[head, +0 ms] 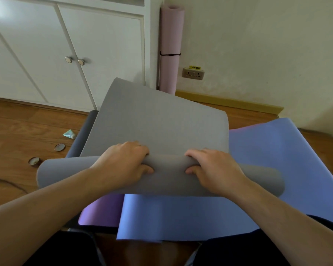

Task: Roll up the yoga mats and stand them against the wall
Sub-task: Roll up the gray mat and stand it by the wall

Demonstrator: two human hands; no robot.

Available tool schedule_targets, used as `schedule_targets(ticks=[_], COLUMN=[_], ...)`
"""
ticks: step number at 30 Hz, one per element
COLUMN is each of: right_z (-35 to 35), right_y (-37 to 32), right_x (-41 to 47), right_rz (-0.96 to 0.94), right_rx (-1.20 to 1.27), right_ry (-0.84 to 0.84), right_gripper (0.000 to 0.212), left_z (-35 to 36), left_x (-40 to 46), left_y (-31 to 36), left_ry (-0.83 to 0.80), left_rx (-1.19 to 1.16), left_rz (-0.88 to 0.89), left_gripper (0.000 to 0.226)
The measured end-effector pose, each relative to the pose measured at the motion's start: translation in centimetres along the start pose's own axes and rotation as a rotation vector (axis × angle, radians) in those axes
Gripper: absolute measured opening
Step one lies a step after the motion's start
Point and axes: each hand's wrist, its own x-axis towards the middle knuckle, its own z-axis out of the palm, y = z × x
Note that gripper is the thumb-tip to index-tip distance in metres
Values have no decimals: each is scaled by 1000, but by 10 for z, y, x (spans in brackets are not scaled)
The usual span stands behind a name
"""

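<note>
Head view: the grey yoga mat [158,120] lies on the wooden floor [23,127] in front of the person, on top of a blue mat [267,160] and a purple mat [102,212]. Its near end is turned over into a loose roll, and its far end lifts off the floor toward the white cabinet [69,45]. The left hand [123,162] and the right hand [213,167] sit side by side on the middle of the roll, fingers curled over the top and thumbs tucked beneath, both gripping the rolled grey edge. A pink mat [171,45], already rolled and tied with a black band, stands upright against the wall [258,45] beside the cabinet. The grey mat appears soft, light and springy; the roll flares wide at both free ends, so it likely unwinds if released. A wider hold, nearer the ends, would probably keep the roll even.
</note>
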Motion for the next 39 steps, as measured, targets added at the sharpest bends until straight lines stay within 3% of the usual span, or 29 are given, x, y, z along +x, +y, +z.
schedule_targets(ticks=[3,7,13,17,22,27,32,36,39], right_z=[1,-2,-7,-4,5,2,1,2,3], right_y=[-3,-3,-3,-6,-4,-8,-5,1,0], right_x=[0,-6,-6,-9,-11,-14,-22,-22,-17], right_rz=[-29,-66,-64,-79,-90,-24,11,13,0], right_rx=[-126,-116,-83,-89,-86,-132,-147,-87,-147], right_ry=[-60,-137,-176,-204,-202,-181,-183,-162,-134], right_gripper=[20,26,55,63,44,45,26,21,16], left_z=[7,10,9,13,9,2,-6,1,13], left_x=[0,-6,-5,-5,-11,-10,-13,-8,-9], left_y=[4,3,-3,-5,-2,2,5,2,-1], left_ry=[-20,-72,-134,-149,-199,-187,-123,-59,-74], left_rx=[56,68,96,114,106,86,103,302,260], left_rz=[26,93,156,156,168,157,190,92,16], left_gripper=[29,29,61,62,46,29,39,56,54])
